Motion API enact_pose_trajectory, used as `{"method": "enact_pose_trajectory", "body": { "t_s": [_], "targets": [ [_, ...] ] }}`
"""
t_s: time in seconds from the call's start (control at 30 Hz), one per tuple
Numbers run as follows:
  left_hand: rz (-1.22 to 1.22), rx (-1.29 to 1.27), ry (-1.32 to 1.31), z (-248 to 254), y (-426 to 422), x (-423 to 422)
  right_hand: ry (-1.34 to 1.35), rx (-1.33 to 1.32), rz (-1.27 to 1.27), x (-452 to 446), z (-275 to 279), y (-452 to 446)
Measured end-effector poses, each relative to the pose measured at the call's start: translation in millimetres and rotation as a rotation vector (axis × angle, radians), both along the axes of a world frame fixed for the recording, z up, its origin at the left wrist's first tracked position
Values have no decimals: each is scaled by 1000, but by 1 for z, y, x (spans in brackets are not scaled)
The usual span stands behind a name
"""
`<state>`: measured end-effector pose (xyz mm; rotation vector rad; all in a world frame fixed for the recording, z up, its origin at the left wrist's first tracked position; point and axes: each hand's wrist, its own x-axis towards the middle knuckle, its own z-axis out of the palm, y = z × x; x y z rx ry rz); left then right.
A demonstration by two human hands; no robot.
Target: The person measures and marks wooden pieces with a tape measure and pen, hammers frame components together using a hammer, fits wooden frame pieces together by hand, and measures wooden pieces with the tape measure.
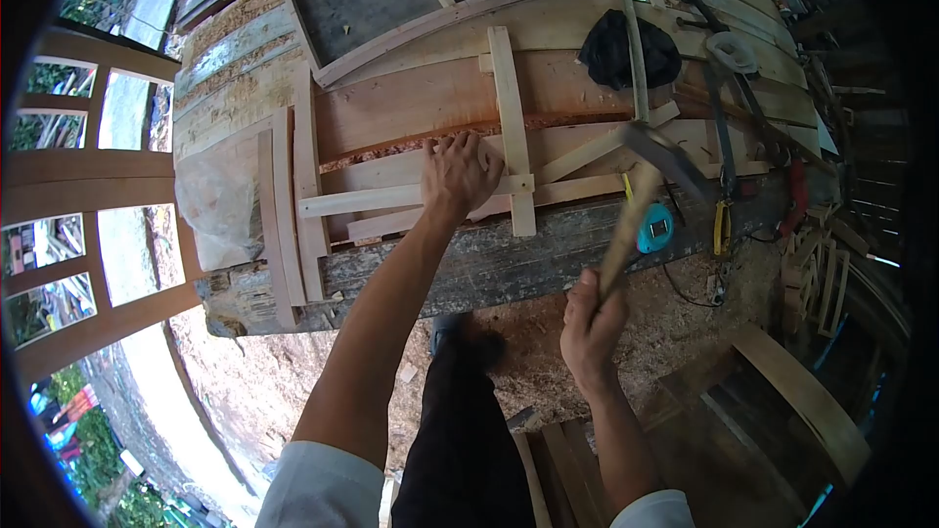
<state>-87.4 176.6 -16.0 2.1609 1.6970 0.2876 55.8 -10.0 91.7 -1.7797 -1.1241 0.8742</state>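
Left hand rests unclenched, the pale slat beneath it; right hand grips the hammer.

Inscriptions: none legible.
Item 1: turquoise tape measure, on the near edge of the surface, at 3 o'clock from the centre of view. Dark label on its face, with pale marking, too small to read; brand and figures undetermined.
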Motion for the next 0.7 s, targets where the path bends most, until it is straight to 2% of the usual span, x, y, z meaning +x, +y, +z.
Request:
{"method": "enact_pose_trajectory", "body": {
  "t_s": [0.03,0.07,0.1,0.13,0.23,0.27,0.3,0.37,0.43,0.5,0.53,0.6,0.7],
  "targets": [
    [-1,0,0,0,0,-1,0,0,-1,2,-16,-7],
    [-6,-26,9,-1,0,-1,-122,9,69,5,-46,-18],
    [-10,-47,16,-1,1,0,-245,22,138,4,-52,-17],
    [-11,-37,14,-4,-1,1,-205,-427,226,4,-52,-12],
    [36,81,4,-3,3,0,-310,-392,218,-1,-44,-3],
    [24,23,13,0,2,0,-216,-505,204,0,-26,1],
    [8,-41,20,0,1,1,-214,-508,197,-1,-14,3],
    [4,-2,28,-5,0,1,-126,-108,95,-1,-2,1],
    [1,39,42,-6,-1,0,-112,-42,40,-3,-7,-4],
    [0,-50,27,2,1,0,-163,239,18,-2,-43,-10],
    [-2,-53,24,2,-1,1,-167,236,17,0,-57,-13],
    [3,-45,0,3,0,1,-335,-546,258,3,-69,-7],
    [7,-8,1,-5,1,1,-293,-417,222,6,-52,-1]
  ]
}}
